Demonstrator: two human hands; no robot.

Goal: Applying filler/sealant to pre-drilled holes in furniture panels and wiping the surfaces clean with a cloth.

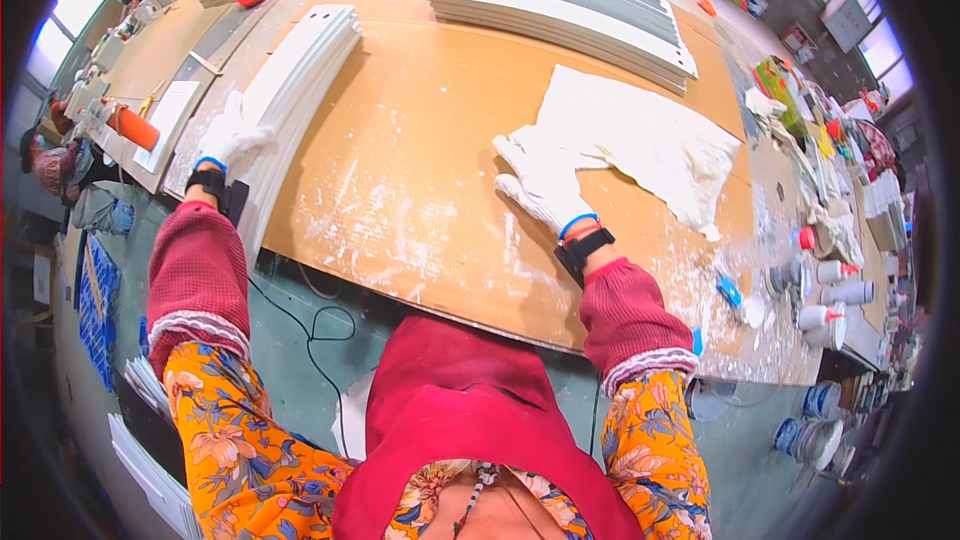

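White-gloved, my far-off left hand (236,135) lies open, long white stacked boards (305,65) under its fingers, maybe steadying them. Crumpled white cloth (650,130) touches my right hand (543,178); I can't tell its fingers' grip.

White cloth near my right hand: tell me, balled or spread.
Spread, slightly rumpled: the cloth lies broad on the cardboard, edges uneven; whether it's doubled underneath, cannot tell.

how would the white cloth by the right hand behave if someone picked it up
The white cloth would probably flop and droop, since its outline is uneven and wrinkled. It looks thin, so likely light for its spread. Lying flat on the cardboard, it seems unlikely to roll.
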